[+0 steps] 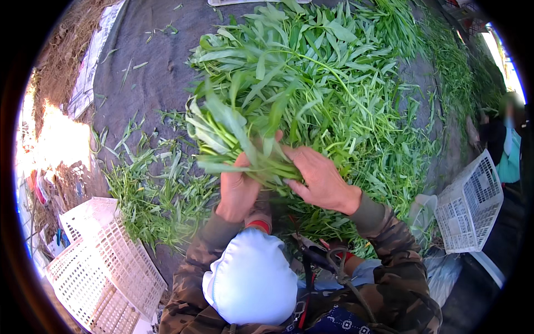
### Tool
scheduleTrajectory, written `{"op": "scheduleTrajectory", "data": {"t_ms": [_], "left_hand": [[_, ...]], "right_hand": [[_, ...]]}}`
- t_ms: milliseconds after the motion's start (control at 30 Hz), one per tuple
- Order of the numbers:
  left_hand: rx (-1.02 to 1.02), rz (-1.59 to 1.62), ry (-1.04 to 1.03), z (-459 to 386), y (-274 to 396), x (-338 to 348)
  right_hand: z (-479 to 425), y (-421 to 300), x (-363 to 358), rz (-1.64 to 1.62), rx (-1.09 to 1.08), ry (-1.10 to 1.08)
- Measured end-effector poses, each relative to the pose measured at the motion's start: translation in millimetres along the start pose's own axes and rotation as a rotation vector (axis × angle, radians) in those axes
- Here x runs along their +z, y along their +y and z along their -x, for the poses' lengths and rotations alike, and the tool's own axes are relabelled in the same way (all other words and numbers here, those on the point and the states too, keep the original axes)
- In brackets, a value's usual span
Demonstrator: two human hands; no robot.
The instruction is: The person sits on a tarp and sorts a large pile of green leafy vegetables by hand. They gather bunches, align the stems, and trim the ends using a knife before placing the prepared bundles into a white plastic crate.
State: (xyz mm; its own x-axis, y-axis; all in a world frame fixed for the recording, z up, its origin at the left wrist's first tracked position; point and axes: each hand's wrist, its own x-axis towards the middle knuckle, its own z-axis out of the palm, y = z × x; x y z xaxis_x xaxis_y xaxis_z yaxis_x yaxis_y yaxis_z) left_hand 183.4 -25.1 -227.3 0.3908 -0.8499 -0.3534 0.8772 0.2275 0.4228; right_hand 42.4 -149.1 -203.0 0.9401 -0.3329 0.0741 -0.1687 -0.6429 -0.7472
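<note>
A bunch of long-leaved greens (227, 121), apparently water spinach, is in both of my hands above the ground cloth. My left hand (238, 192) wraps around the stems from below and the left. At their right end, the thumb and fingers of my right hand (323, 179) close on the stems. Some leaves of the bunch are blurred and partly cover my fingers. Just beyond my hands lies a large heap of the same greens (333, 79), spreading to the right.
Loose leaves and trimmings (167, 200) are strewn on the dark cloth (142, 79) at left. White plastic crates stand at lower left (104, 267) and right (471, 204). A person (507, 146) sits at far right, near more greens (454, 71).
</note>
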Motion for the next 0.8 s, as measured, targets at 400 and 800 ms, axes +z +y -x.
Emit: {"op": "scheduleTrajectory", "data": {"t_ms": [400,800], "left_hand": [[-0.019,-0.132,0.035,-0.3,6.8,-17.6],[-0.026,-0.345,0.193,5.0,-11.2,-11.8]], "right_hand": [[-24.3,23.9,11.0,-0.208,0.224,-0.353],[-51.4,2.5,18.2,-0.706,0.372,0.067]]}}
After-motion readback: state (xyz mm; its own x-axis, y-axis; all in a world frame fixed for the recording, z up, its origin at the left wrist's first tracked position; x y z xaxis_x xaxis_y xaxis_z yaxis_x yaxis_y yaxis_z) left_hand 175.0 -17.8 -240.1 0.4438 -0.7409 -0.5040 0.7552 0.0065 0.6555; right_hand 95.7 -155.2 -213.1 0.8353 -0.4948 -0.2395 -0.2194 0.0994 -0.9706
